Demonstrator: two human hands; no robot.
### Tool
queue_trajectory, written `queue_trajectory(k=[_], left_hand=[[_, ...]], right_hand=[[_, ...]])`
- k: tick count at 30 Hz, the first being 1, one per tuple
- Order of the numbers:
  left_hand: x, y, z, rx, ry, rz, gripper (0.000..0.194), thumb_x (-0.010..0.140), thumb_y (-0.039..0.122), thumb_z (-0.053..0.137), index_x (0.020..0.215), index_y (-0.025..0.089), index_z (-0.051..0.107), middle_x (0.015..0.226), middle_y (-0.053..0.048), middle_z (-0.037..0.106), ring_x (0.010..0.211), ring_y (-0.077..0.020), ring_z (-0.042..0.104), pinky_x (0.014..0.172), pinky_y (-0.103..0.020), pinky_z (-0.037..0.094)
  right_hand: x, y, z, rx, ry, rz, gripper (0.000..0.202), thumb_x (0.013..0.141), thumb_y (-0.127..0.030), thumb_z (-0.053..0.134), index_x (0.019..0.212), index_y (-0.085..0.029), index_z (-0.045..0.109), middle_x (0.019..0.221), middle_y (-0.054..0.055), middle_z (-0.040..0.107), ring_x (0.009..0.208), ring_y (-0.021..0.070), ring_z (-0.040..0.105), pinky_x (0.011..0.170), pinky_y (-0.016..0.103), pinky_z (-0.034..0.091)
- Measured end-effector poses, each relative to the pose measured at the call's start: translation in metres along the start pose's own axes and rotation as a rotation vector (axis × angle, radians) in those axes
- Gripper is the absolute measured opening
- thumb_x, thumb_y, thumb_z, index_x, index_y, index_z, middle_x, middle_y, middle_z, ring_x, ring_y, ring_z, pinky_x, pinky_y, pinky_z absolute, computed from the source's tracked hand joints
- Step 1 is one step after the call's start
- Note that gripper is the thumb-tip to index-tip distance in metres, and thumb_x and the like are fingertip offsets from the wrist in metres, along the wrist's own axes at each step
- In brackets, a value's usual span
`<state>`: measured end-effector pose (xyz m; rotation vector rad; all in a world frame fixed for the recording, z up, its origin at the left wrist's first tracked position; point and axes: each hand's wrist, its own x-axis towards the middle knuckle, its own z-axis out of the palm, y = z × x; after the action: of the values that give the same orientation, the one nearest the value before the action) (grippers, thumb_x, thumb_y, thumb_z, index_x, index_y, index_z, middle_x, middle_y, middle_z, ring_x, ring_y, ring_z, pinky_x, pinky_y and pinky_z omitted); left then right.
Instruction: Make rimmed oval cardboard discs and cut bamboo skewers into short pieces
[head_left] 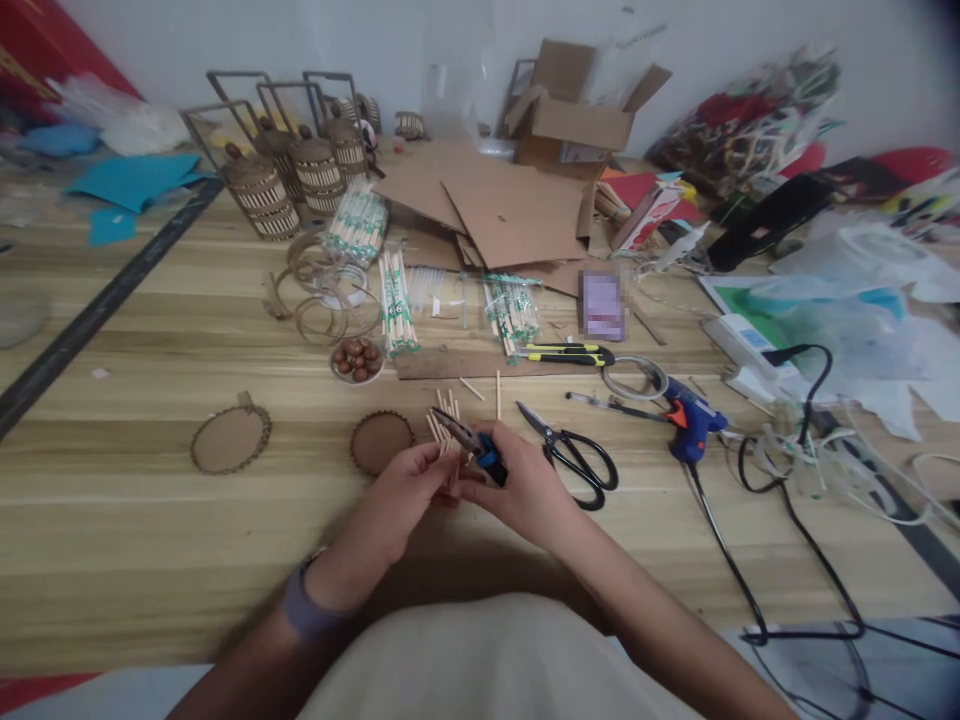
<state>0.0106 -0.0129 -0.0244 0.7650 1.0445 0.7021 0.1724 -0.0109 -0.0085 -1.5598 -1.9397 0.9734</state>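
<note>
In my right hand (529, 490) is a pair of pliers (486, 455) with blue and black handles, its jaws tilted up to the left. My left hand (401, 505) is closed beside it, fingertips pinched at the lower end of several short wooden sticks (436, 425); the fingers partly hide what they grip. Just left of the sticks lies a round cardboard disc (382, 443) with a dark braided rim. Another rimmed disc (231, 440) lies farther left. Black-handled scissors (581, 460) rest close to my right hand.
Behind are a bowl of brown nuts or beads (358, 360), packs of chopsticks (397, 300), a yellow-black cutter (570, 354) and cardboard sheets (517, 210). A blue glue gun (694, 425) with a trailing cord lies right. Lidded stick-sided containers (262, 195) with tall handles stand back left.
</note>
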Motion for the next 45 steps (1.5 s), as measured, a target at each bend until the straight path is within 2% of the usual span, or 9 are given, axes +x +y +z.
queue_trajectory(k=[9, 15, 18, 21, 24, 27, 33, 40, 45], left_hand=[[0.000, -0.001, 0.005, -0.059, 0.074, 0.074, 0.029, 0.071, 0.043, 0.072, 0.068, 0.018, 0.059, 0.067, 0.001, 0.060, 0.066, -0.0138, 0.052, 0.061, -0.024, 0.042], [0.001, -0.003, 0.006, -0.060, 0.067, 0.081, 0.030, 0.071, 0.046, 0.071, 0.068, 0.019, 0.058, 0.065, 0.002, 0.060, 0.064, -0.0146, 0.053, 0.061, -0.025, 0.042], [-0.002, -0.002, 0.003, -0.002, 0.062, 0.052, 0.032, 0.073, 0.049, 0.070, 0.070, 0.019, 0.062, 0.068, 0.000, 0.064, 0.066, -0.0161, 0.058, 0.064, -0.026, 0.044], [-0.005, -0.001, 0.001, 0.077, 0.096, 0.029, 0.037, 0.079, 0.055, 0.065, 0.079, 0.018, 0.064, 0.075, -0.004, 0.071, 0.077, -0.0207, 0.066, 0.070, -0.030, 0.048], [-0.008, 0.000, 0.000, 0.127, 0.121, 0.029, 0.038, 0.081, 0.057, 0.062, 0.084, 0.018, 0.063, 0.078, -0.006, 0.074, 0.081, -0.0228, 0.068, 0.072, -0.031, 0.049], [-0.008, 0.001, 0.002, 0.176, 0.117, 0.047, 0.037, 0.084, 0.056, 0.060, 0.083, 0.018, 0.062, 0.079, -0.006, 0.075, 0.081, -0.0229, 0.069, 0.073, -0.032, 0.049], [-0.006, 0.000, 0.000, 0.314, 0.141, 0.134, 0.035, 0.091, 0.051, 0.053, 0.082, 0.019, 0.063, 0.079, -0.006, 0.076, 0.079, -0.0227, 0.068, 0.073, -0.032, 0.048], [-0.008, 0.004, -0.001, 0.710, 0.267, 0.262, 0.031, 0.097, 0.041, 0.046, 0.081, 0.020, 0.063, 0.081, -0.006, 0.076, 0.073, -0.0217, 0.066, 0.067, -0.030, 0.041], [-0.003, 0.004, 0.001, 0.934, 0.366, 0.379, 0.018, 0.094, 0.031, 0.051, 0.087, 0.020, 0.064, 0.080, -0.007, 0.074, 0.071, -0.0228, 0.067, 0.065, -0.029, 0.038]], right_hand=[[-0.005, 0.006, 0.012, 0.004, 0.053, -0.134, 0.041, 0.072, -0.018, 0.082, 0.107, -0.022, 0.062, 0.124, 0.010, 0.070, 0.113, 0.0272, 0.066, 0.094, 0.040, 0.051], [-0.005, 0.007, 0.012, 0.020, 0.032, -0.165, 0.038, 0.074, -0.020, 0.080, 0.107, -0.022, 0.060, 0.125, 0.010, 0.069, 0.114, 0.0262, 0.066, 0.094, 0.039, 0.050], [-0.002, 0.008, 0.002, -0.015, 0.052, -0.074, 0.025, 0.081, -0.023, 0.073, 0.102, -0.022, 0.059, 0.112, 0.008, 0.072, 0.100, 0.0235, 0.069, 0.082, 0.033, 0.051], [0.004, 0.011, -0.011, -0.225, 0.107, 0.113, 0.013, 0.089, -0.028, 0.062, 0.098, -0.020, 0.057, 0.089, 0.006, 0.072, 0.080, 0.0227, 0.068, 0.069, 0.030, 0.046], [0.011, 0.015, -0.017, -0.526, 0.080, 0.211, 0.016, 0.090, -0.030, 0.062, 0.100, -0.018, 0.056, 0.094, 0.012, 0.072, 0.087, 0.0270, 0.067, 0.068, 0.031, 0.042], [0.017, 0.014, -0.015, -0.674, -0.021, 0.249, 0.017, 0.090, -0.029, 0.059, 0.103, -0.018, 0.057, 0.095, 0.014, 0.073, 0.089, 0.0287, 0.069, 0.066, 0.031, 0.041], [0.023, 0.006, -0.012, -0.676, -0.075, 0.319, 0.019, 0.089, -0.018, 0.055, 0.108, -0.017, 0.055, 0.094, 0.015, 0.075, 0.084, 0.0297, 0.073, 0.063, 0.031, 0.042], [0.019, 0.008, -0.008, -0.685, -0.043, 0.358, 0.021, 0.087, -0.014, 0.053, 0.108, -0.011, 0.057, 0.096, 0.022, 0.074, 0.088, 0.0342, 0.073, 0.066, 0.033, 0.044], [0.014, 0.014, -0.014, -0.598, -0.004, 0.329, 0.021, 0.089, -0.019, 0.051, 0.107, -0.014, 0.058, 0.098, 0.016, 0.074, 0.086, 0.0276, 0.070, 0.066, 0.029, 0.042]])
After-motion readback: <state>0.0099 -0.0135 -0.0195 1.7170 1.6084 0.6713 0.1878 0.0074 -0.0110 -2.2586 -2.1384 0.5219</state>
